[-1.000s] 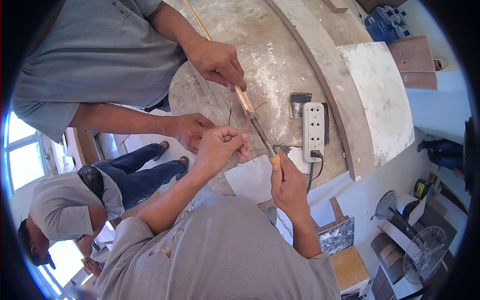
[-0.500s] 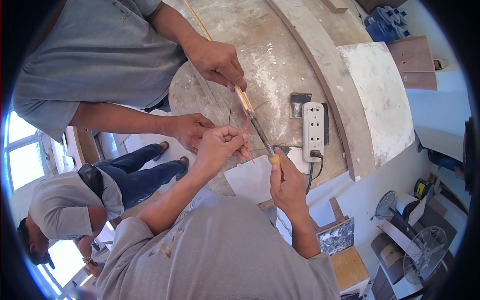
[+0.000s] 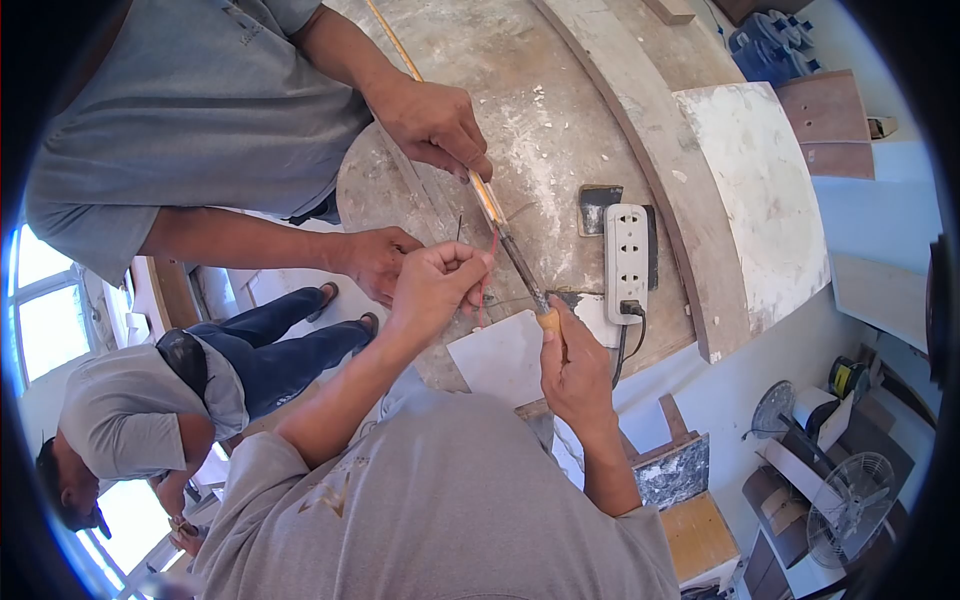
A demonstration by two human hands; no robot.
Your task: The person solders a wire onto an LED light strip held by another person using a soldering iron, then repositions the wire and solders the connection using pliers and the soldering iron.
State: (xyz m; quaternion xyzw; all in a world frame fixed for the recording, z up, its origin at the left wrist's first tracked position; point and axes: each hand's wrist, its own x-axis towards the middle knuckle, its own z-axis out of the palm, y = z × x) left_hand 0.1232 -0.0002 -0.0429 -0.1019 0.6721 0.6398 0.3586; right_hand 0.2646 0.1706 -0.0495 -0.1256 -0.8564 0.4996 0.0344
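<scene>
At the lower centre of the view, the right hand is closed around the wooden handle of a metal-shafted tool, which slants toward the end of a narrow yellow-and-white strip; the left hand is narrowed to a fingertip pinch on a red wire, its upper part at the strip's end beside the tool tip. Farther out, a co-worker's upper hand grips the strip over the bench, and the lower hand lies near the left hand. Beyond the tool sits a white power strip. The step in hand appears to be bringing tip and wire together; the next move calls for a steady strip and fine tip control
</scene>
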